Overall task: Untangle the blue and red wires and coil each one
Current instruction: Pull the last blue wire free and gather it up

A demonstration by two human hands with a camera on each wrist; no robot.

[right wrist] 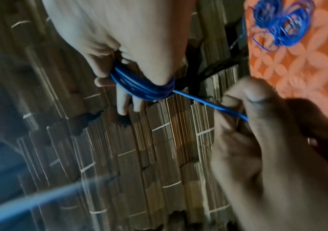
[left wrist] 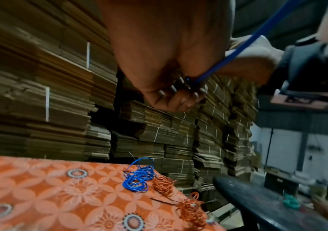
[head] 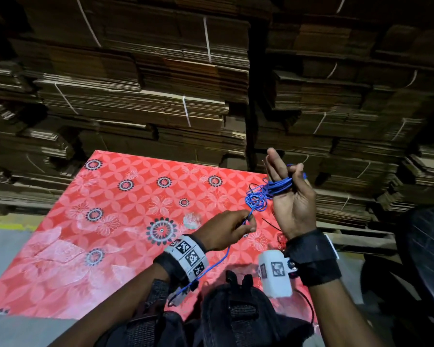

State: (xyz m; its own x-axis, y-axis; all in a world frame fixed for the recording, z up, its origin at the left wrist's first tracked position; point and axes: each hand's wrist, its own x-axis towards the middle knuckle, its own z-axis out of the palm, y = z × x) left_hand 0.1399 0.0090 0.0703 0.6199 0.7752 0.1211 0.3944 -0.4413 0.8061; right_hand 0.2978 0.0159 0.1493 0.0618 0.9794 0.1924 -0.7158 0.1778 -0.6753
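Item: table (head: 125, 246), patterned red cloth. On it, far right, a loose blue heap (left wrist: 138, 176); just beside that, the red wire (left wrist: 164, 185) in bunches, not yet coiled.
Item: right hand (head: 292, 199), raised, fingers up, thumb curled; blue wire (right wrist: 145, 87) wound in turns round them. Keep your fingers spread so the loops stay even.
Item: left hand (head: 227, 229), pinching the blue strand. Feed it under light tension, letting slack slip through your pinch.
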